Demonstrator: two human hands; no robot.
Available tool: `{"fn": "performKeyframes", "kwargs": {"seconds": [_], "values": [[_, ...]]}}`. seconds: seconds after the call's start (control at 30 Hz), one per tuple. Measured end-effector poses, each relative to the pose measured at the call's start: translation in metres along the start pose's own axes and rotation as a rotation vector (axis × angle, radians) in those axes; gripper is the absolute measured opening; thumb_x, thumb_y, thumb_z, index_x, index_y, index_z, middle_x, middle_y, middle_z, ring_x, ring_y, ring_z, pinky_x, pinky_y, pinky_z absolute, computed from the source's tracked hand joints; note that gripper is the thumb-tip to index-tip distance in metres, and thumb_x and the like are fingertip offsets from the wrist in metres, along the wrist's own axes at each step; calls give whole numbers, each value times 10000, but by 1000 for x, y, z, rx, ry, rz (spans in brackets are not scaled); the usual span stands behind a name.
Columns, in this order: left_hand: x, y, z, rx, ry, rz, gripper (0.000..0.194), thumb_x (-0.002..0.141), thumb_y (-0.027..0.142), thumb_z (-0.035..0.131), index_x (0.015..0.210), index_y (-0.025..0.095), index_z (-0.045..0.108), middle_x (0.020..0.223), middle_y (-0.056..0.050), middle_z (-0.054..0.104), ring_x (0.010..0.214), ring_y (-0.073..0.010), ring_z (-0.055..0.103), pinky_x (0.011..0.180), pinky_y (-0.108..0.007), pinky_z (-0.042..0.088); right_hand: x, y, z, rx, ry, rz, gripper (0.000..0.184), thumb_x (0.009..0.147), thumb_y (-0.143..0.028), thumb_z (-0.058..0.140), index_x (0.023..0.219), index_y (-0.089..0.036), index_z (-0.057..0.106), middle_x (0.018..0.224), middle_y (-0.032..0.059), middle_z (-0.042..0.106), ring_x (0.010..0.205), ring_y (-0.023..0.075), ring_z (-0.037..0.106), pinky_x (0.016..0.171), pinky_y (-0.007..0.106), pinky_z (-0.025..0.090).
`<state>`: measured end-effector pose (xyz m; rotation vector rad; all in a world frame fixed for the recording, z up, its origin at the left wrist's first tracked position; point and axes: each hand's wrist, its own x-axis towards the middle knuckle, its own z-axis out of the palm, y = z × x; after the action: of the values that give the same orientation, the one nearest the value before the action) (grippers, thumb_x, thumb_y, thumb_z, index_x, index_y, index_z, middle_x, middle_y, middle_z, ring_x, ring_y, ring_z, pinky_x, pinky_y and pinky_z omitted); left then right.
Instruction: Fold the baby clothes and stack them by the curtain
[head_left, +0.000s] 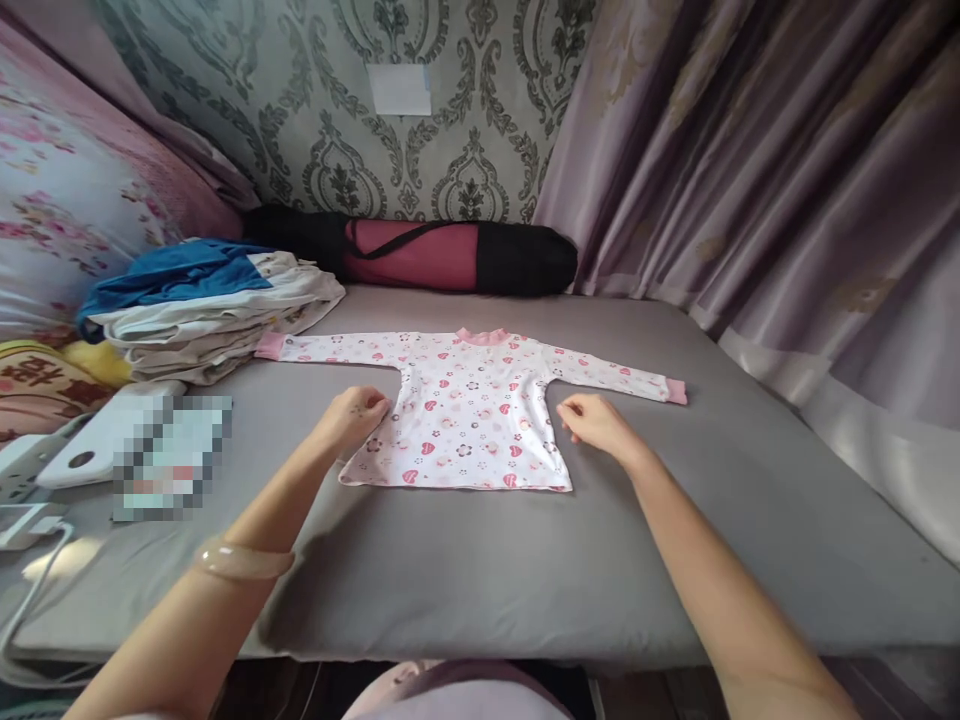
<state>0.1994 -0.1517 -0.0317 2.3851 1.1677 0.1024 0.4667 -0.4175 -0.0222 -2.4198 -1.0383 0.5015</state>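
Note:
A small long-sleeved shirt (472,415), white with pink hearts and flowers, lies flat with both sleeves stretched out sideways. Its collar and cuffs are pink, and the collar points away from me. My left hand (356,418) is closed, fingers curled in, right beside the shirt's left side edge; whether the fingertips touch the cloth I cannot tell. On the other side my right hand (598,424) has its thumb and fingers drawn together, a small gap from the shirt's right edge. I see nothing held in either hand.
A grey sheet (495,570) covers the surface. Folded clothes (217,310) are stacked at the left. Behind lies a black and maroon roll bag (412,255). A white device (112,440), a blurred packet (172,460) and a cable sit at left. Curtains (720,200) hang on the right.

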Motion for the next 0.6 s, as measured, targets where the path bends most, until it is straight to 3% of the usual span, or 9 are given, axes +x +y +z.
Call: {"fn": "performKeyframes", "kwargs": {"seconds": [0.1, 0.2, 0.33, 0.6], "values": [[14, 21, 11, 6, -16, -76, 276, 804, 392, 485, 827, 181, 662, 801, -71, 699, 754, -218, 634, 587, -251, 390, 23, -9, 11, -105, 37, 153, 296, 859, -330, 455, 641, -189, 599, 528, 17, 602, 575, 154, 604, 540, 227, 354], [21, 33, 19, 2, -23, -130, 243, 795, 413, 511, 790, 196, 619, 737, -58, 663, 692, -206, 614, 551, -246, 370, 30, -18, 20, -155, 114, 219, 258, 853, -366, 497, 727, -193, 643, 725, 56, 688, 725, 184, 630, 575, 242, 351], [22, 36, 27, 26, 16, -127, 174, 776, 372, 536, 744, 203, 557, 731, -44, 627, 678, -190, 579, 543, -244, 349, 28, -20, 30, -161, 139, 222, 204, 856, -360, 517, 860, -217, 662, 899, 57, 699, 851, 206, 627, 618, 255, 353], [17, 37, 29, -84, 186, -102, 147, 770, 337, 522, 706, 214, 473, 690, -2, 559, 649, -153, 494, 557, -237, 326, 26, -17, 41, -197, 285, 96, 155, 887, -246, 454, 868, -207, 603, 895, 63, 678, 841, 194, 614, 656, 269, 354]]}}
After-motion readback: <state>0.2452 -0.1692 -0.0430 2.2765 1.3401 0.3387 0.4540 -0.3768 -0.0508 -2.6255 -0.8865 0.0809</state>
